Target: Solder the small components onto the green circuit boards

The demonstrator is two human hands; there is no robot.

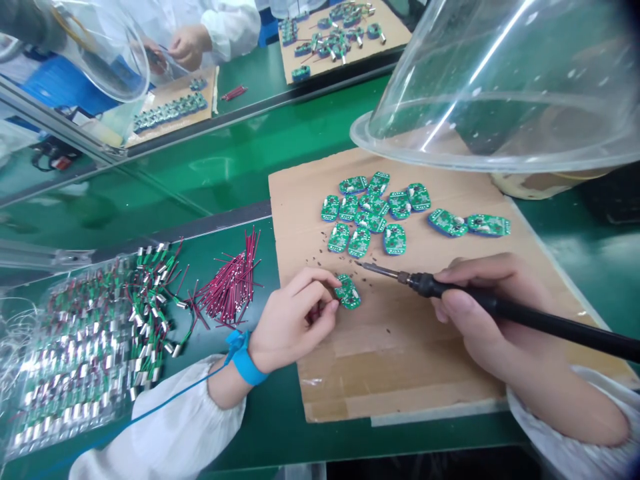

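Note:
My left hand (303, 313), with a blue wrist strap (245, 357) at its wrist, grips the left edge of a small green circuit board (349, 292) between thumb and fingers. That board rests on a cardboard sheet (400, 360). In my right hand (493, 300) is a black-handled soldering iron (425, 284), held like a pen. Its metal tip points left, just above and to the right of the held board, apart from it. Several more green boards (370, 213) lie grouped farther back on the cardboard, with two boards (467, 224) end to end at their right.
A pile of dark red wires (233, 283) lies left of the cardboard. Beyond it are silver cylindrical parts with wires (155, 300) and a clear tray (70, 360). A clear plastic hood (490, 87) hangs at upper right. Across the divider, a co-worker's hand (190, 47) shows.

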